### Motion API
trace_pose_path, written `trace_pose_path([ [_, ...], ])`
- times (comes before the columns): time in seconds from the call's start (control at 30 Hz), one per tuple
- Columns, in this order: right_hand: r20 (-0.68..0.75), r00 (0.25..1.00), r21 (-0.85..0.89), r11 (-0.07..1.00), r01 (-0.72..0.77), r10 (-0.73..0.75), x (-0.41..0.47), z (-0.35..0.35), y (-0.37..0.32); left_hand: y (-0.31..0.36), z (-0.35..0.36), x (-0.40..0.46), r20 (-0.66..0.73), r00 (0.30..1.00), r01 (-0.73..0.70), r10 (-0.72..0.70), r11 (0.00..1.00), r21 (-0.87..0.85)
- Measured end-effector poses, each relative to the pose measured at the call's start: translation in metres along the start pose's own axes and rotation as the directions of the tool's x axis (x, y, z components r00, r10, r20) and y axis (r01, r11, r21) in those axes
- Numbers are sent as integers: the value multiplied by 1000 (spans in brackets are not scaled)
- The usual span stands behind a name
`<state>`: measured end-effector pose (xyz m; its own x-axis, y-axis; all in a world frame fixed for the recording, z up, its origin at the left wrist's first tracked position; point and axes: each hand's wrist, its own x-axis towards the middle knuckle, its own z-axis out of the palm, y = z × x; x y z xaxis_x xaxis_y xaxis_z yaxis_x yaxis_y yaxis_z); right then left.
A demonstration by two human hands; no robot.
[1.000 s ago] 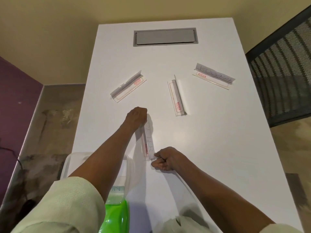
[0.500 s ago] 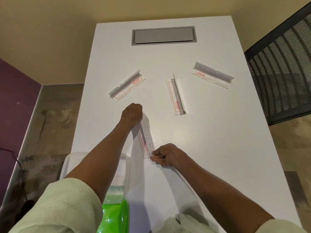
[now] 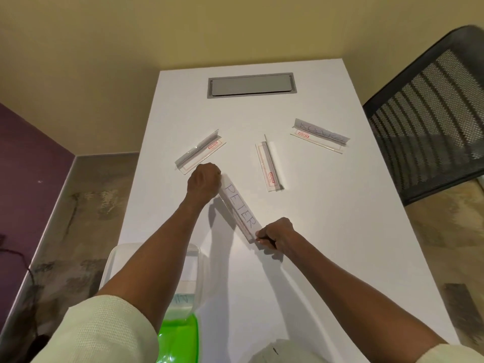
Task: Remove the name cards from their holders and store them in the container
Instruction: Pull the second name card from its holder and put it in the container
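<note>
The name card that says PETER [image 3: 241, 208] sits in its clear holder [image 3: 233, 210] in the middle of the white counter [image 3: 327, 244]. The left hand [image 3: 205, 183] grips the far end to keep it steady. The right hand [image 3: 275, 233] pinches the near end, maybe to slide the card out. The container [image 3: 193, 260] waits close by, under the left arm.

A white desk [image 3: 327, 231] with a grey rectangular hatch [image 3: 252, 85] set into its far end. Four clear name card holders lie on it: left [image 3: 200, 155], centre [image 3: 269, 163], right [image 3: 319, 134], and one reading PETER [image 3: 239, 209] nearest. A clear container [image 3: 201, 260] sits at the near left edge.
</note>
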<state>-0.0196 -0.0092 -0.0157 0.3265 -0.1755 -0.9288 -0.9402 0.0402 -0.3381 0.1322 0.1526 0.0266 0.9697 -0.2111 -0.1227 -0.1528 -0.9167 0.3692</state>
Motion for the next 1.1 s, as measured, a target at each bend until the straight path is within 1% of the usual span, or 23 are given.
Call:
trace_pose_path([
  [0.07, -98, 993, -8, 997, 72, -72, -2, -10, 2, 3, -2, -7, -2, 1000, 23, -23, 998, -52],
  [0.13, -197, 964, -59, 984, 168, -177, -2, -20, 4, 7, -1, -15, 6, 999, 43, -43, 993, -112],
  [0.2, -275, 920, -188, 954, 234, -280, -2, -30, 7, 12, 1, -23, 21, 997, 76, -74, 986, -146],
  [0.27, -324, 881, -327, 914, 238, -345, -4, -41, 10, 13, 7, -30, 39, 992, 122, -117, 975, -183],
  [0.33, -348, 848, -380, 887, 261, -399, -4, -52, 15, 16, 15, -39, 47, 980, 197, -192, 945, -261],
  [0.4, -374, 825, -356, 887, 294, -424, -4, -64, 22, 17, 23, -49, 43, 976, 217, -214, 925, -312],
  [0.47, -430, 783, -315, 888, 336, -449, -6, -74, 29, 19, 29, -59, 65, 973, 232, -223, 912, -338],
  [0.57, -494, 705, -360, 858, 367, -509, -5, -88, 35, 24, 38, -74, 93, 964, 265, -248, 880, -394],
  [0.8, -469, 607, -419, 767, 486, -642, 10, -108, 46, 29, 66, -93, 100, 939, 339, -330, 831, -442],
  [0.9, -453, 599, -427, 751, 504, -660, 17, -109, 50, 27, 78, -98, 93, 937, 343, -337, 837, -427],
  [0.97, -440, 570, -477, 719, 506, -694, 24, -108, 54, 23, 86, -99, 93, 934, 352, -346, 839, -415],
  [1.07, -401, 505, -575, 639, 511, -765, 35, -108, 59, 19, 97, -101, 95, 930, 362, -355, 839, -407],
  [1.1, -395, 495, -587, 627, 513, -774, 37, -108, 60, 18, 101, -101, 93, 931, 359, -353, 843, -401],
])
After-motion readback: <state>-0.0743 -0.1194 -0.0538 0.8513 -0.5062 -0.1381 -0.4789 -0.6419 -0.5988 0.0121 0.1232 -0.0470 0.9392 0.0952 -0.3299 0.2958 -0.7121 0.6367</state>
